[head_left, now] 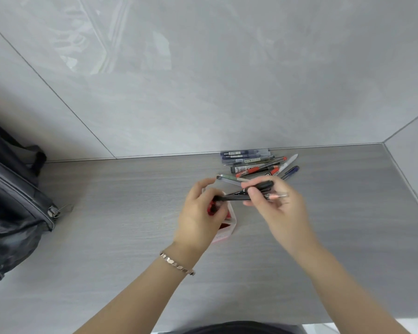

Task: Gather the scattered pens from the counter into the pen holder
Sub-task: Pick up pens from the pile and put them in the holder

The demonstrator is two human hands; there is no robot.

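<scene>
A red and white pen holder (pixel 231 224) stands on the grey counter, mostly hidden behind my left hand (pixel 200 218), which wraps around it. My right hand (pixel 273 203) is just right of the holder and grips a bundle of pens (pixel 241 195), black ones among them, held level with their left ends over the holder's mouth. A pile of several loose pens (pixel 256 165), blue, red, black and white, lies on the counter by the wall, just beyond my right hand.
A dark grey backpack (pixel 12 206) with a metal zip pull rests at the counter's left end. Grey tiled walls (pixel 203 80) close off the back and the right side. The counter's front edge (pixel 348 320) runs along the bottom.
</scene>
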